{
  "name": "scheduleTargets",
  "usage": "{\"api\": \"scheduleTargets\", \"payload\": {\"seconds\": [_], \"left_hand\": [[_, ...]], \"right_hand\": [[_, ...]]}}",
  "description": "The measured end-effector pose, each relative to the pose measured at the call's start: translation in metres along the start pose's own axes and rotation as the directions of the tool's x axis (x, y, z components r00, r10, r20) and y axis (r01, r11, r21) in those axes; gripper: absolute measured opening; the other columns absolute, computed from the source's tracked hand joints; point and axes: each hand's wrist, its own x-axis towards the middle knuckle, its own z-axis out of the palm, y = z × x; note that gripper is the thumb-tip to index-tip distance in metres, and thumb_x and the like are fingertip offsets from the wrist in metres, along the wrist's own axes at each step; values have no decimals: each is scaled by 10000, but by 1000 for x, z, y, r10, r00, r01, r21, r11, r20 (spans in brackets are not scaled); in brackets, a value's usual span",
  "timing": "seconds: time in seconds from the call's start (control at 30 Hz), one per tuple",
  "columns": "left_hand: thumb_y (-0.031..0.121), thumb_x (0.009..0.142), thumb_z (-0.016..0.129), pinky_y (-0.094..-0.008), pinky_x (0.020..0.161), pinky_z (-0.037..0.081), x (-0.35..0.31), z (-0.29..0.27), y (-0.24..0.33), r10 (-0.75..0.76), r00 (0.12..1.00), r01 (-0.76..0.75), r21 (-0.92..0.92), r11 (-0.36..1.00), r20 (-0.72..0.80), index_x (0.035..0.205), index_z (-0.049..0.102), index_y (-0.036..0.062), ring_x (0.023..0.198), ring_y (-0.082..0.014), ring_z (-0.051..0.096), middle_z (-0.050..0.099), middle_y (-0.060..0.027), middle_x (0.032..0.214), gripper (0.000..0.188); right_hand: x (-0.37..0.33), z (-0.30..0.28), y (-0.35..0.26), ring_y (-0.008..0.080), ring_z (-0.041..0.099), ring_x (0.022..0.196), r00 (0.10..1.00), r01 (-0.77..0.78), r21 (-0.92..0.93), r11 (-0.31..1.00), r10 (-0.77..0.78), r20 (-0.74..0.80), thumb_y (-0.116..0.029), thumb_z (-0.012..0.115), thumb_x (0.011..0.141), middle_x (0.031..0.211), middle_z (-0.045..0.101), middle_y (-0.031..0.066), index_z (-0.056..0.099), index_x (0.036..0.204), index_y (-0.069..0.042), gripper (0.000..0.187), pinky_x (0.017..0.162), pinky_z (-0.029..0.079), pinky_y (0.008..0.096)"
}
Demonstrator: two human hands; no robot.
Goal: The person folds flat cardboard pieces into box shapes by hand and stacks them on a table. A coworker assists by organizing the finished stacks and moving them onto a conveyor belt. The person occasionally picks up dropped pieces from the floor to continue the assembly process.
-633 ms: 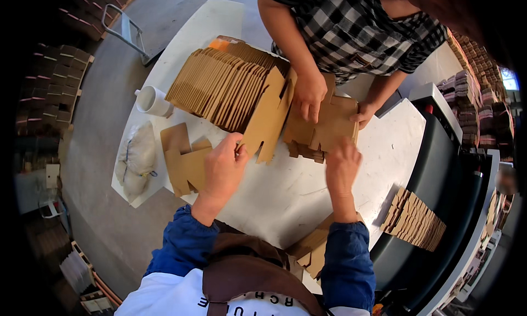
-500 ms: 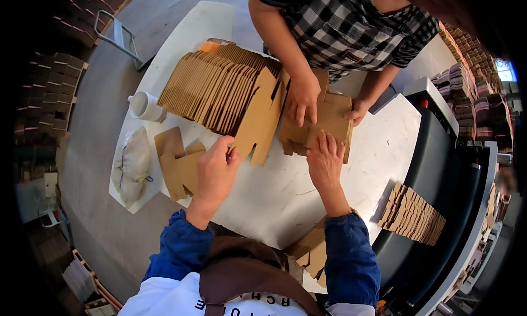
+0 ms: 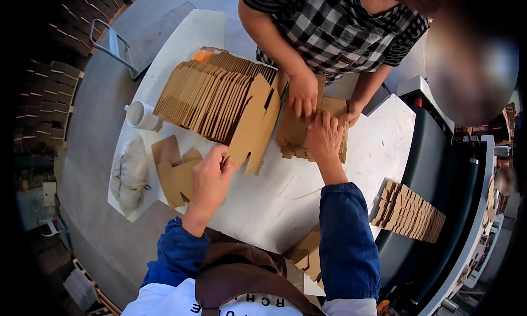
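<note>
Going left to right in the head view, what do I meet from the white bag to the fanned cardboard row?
White bag, loose cardboard piece, left hand, cardboard sheet pinched by that hand, right hand, fanned cardboard row.

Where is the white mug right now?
In the head view, the white mug is near the left edge of the white table, beside the row of cardboard pieces and just beyond the white bag.
</note>
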Motion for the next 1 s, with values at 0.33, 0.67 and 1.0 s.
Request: {"api": "scheduleTargets", "payload": {"seconds": [0.33,0.67,1.0], "left_hand": [[44,890,618,-243,587,467,-6,-18,-31,-245,945,326,-635,700,216,1023,567,17,665,-84,616,618,-27,767,145],[288,913,658,-322,776,510,44,-165,-94,-115,982,150,-238,960,153,1081,597,-7,886,-164,644,681,-69,908,345],[308,847,645,-342,821,462,213,-152,-267,-148,400,-111,208,972,905,1027,670,18,916,-215,605,697,-93,1011,342]], "right_hand": [[-100,-32,-98,309,633,1012,924,-381,847,371,172,340,-372,512,984,1097,654,211,325,1424,-23,592,899,469,380],[-161,-18,-153,181,559,1111,822,-420,742,-524,127,555,-351,495,1017,1240,564,121,411,1383,-7,509,909,472,296],[-228,-57,-114,136,543,1065,782,-543,814,-204,229,579,-279,518,1013,1174,604,85,420,1410,-20,484,938,435,273]]}}
